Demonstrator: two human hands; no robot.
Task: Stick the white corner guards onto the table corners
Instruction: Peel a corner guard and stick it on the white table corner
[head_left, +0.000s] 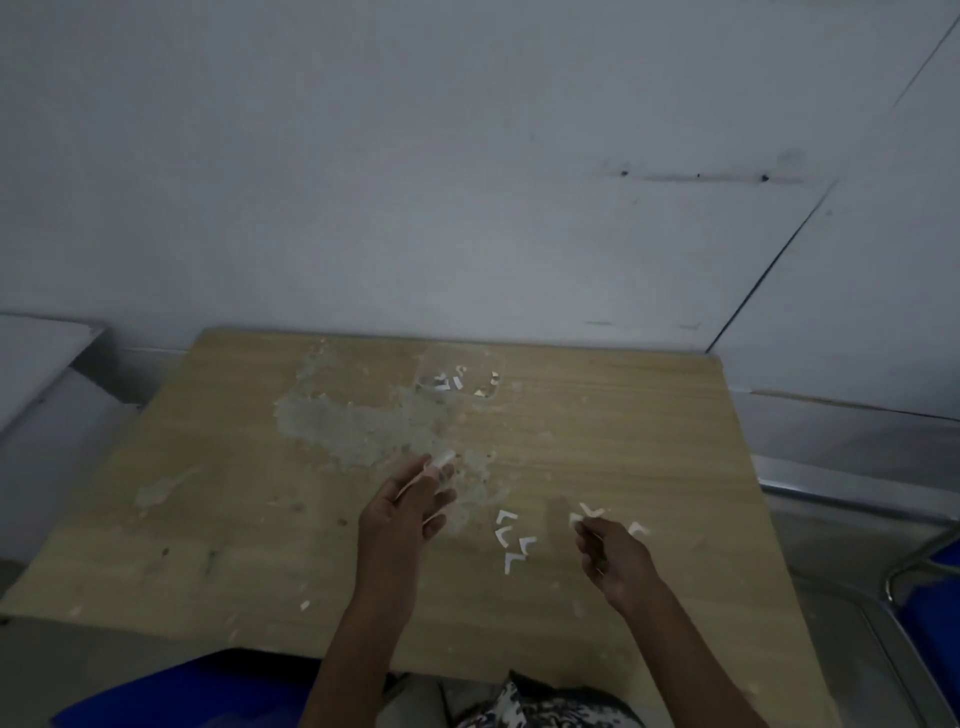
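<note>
The left hand (415, 499) pinches a small white L-shaped corner guard (444, 458) at its fingertips, above the worn pale wooden tabletop (649, 441). The right hand (608, 558), fingers curled, seems to pinch a small white piece (too blurred to be sure). Between the hands lies a loose cluster of white guards (511, 540); a clear plastic packet (460, 374) lies further back. No visible tabletop corner carries a guard, so the sticking looks barely begun
</note>
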